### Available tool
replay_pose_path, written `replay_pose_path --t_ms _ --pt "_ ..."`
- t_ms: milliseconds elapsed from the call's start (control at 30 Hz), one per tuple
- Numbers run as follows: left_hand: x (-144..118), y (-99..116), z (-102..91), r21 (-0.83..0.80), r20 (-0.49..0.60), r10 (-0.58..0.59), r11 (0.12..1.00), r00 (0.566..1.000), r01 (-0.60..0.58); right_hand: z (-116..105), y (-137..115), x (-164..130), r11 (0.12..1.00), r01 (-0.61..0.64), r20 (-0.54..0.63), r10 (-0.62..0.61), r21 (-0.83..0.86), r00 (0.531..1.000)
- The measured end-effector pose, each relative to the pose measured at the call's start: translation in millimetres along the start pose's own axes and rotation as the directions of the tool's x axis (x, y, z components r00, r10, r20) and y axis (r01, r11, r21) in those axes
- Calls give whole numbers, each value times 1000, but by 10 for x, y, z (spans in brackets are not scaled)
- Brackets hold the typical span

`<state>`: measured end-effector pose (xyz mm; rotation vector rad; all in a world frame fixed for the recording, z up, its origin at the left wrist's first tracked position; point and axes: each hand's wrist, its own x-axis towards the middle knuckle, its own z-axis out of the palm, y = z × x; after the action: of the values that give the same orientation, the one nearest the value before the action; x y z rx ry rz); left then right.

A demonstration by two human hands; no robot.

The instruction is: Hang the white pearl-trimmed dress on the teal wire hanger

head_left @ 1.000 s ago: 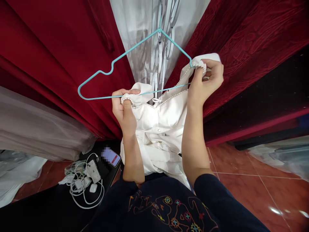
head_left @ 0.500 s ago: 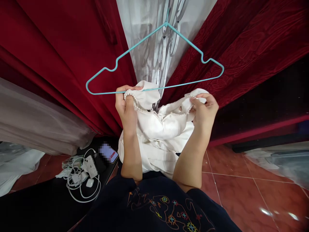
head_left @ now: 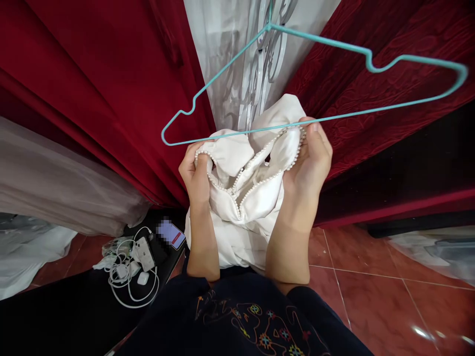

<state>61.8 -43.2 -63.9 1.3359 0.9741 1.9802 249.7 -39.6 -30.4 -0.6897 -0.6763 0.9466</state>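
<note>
Swinging rightward since before, the thin teal hanger (head_left: 334, 44) hangs free of the soft, light white garment (head_left: 252, 193). Left hand (head_left: 195, 175) and right hand (head_left: 309, 163) fingers clench its pearl-trimmed neckline (head_left: 241, 183), the firmest hold; beads look fragile.

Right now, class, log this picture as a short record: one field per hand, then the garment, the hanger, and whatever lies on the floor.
left hand: shut on the pearl-trimmed edge of the white garment
right hand: shut on the garment's other pearl edge, with the hanger's lower bar at the fingertips
hanger: turquoise wire, tilted, bare, above the bunched cloth
backdrop: red curtains, white sheer panel between
floor: red tiles; phone, white chargers and cables at lower left
</note>
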Motion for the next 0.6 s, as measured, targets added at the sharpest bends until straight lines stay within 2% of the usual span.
replay_pose_path --t_ms 67,100,200,300,400,500,600 --pt "45 -55 -81 20 -20 31 999 999 -31 43 -33 28 986 159 -11 -158 42 987" --pt "68 -68 -106 33 -32 44 999 999 -43 77 -43 32 979 198 13 -199 55 980" --pt "104 -66 -117 39 -61 52 998 997 -50 172 -43 -25 968 249 81 -250 18 965" --pt "74 -50 -64 38 -74 54 998 996 -52 194 -3 -177 944 308 135 -292 -118 947" --pt "23 -66 -3 61 -73 54 997 996 -50 180 64 -321 898 353 252 -289 -263 924" --pt "-4 -95 43 30 -54 21 999 998 -20 206 161 -364 801 474 379 -337 -366 862" --pt "-13 -98 61 -24 -21 -34 999 999 33 257 271 -306 735 554 405 -403 -390 821"
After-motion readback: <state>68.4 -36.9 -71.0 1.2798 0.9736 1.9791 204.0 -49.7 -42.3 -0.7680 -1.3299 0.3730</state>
